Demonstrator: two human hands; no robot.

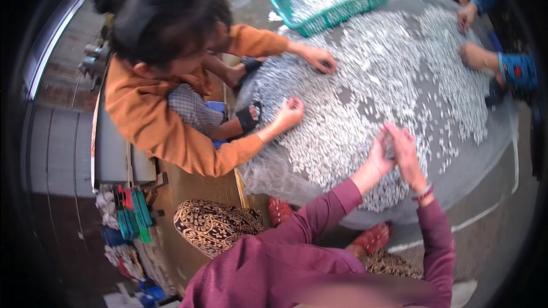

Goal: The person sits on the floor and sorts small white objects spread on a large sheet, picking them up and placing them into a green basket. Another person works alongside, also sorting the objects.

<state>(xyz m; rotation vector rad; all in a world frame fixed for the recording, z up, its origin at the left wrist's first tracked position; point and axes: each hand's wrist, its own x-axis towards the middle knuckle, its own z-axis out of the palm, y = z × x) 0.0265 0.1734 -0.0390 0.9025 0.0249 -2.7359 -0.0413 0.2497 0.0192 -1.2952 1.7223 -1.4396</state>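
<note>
My left hand (378, 157) and my right hand (406, 155) meet at the fingertips above the near part of a wide spread of small whitish-grey pieces (377, 74). The fingers of both are bent and pressed together, with something greyish between the palms, too small and blurred to name. A red band circles my right wrist. Under the pieces lies a clear plastic sheet (268, 174), its crumpled edge at the left.
At the left a person in an orange sweater (160, 120) works over the same spread with both hands. Another person's blue-sleeved hands (479, 57) reach in at the far right. A green plastic basket (302, 25) of similar pieces stands at the far side. Coloured cloths (134, 217) lie lower left.
</note>
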